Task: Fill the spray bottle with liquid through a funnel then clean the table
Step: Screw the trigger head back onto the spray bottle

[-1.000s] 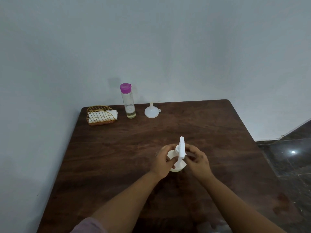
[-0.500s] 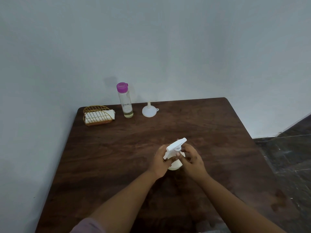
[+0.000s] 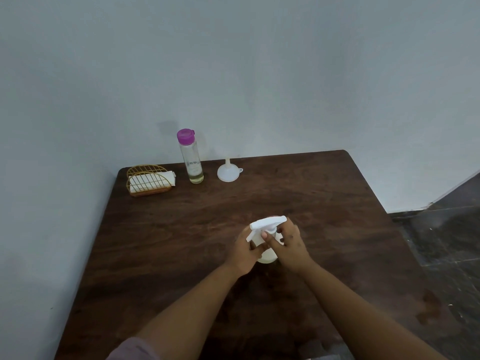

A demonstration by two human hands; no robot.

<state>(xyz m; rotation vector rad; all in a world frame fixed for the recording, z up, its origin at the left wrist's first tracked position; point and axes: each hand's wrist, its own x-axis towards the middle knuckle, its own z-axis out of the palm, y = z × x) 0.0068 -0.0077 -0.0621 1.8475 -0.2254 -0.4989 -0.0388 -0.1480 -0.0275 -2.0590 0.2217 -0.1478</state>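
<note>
Near the middle of the dark wooden table (image 3: pixel 181 229) I see the white spray bottle (image 3: pixel 266 255) standing upright, with both of the person's hands on it. My view has the left hand (image 3: pixel 245 252) wrapped around the bottle's body, fingers curled against its side. I see the right hand (image 3: pixel 289 246) grasping the neck just under the white trigger head (image 3: pixel 267 224), thumb and fingers closed around the collar. That head sits on top of the bottle, its nozzle pointing left and slightly toward me.

Along the far edge I make out a clear bottle (image 3: pixel 192 162) with a purple cap, upright, with a shallow layer of pale liquid at its bottom. Just to its right a white funnel (image 3: pixel 228 172) rests mouth down, spout up. To its left a gold wire holder (image 3: pixel 148 180) carries white napkins (image 3: pixel 153 179). All three stand well apart from the hands.
</note>
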